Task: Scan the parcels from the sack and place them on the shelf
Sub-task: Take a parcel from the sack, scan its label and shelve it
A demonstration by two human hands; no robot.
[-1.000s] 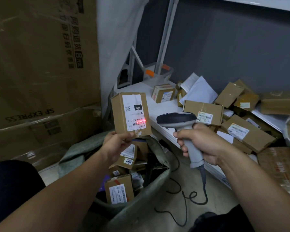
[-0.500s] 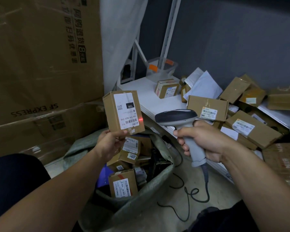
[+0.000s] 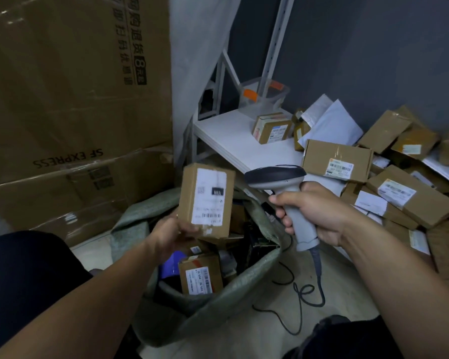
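now left hand [image 3: 173, 235] grips cardboard parcel [image 3: 206, 200], right hand [image 3: 311, 211] plastic scanner [image 3: 278, 177].

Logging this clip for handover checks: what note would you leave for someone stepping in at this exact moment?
Left hand grips a small parcel by its lower end, label toward the camera, above the sack.
Right hand grips the scanner by its handle, head turned toward that parcel.
Done: a pile of parcels lies on the shelf.
Left: no scan light shows on the held label, so confirm the scan, shelve it, then work through the boxes in the sack.
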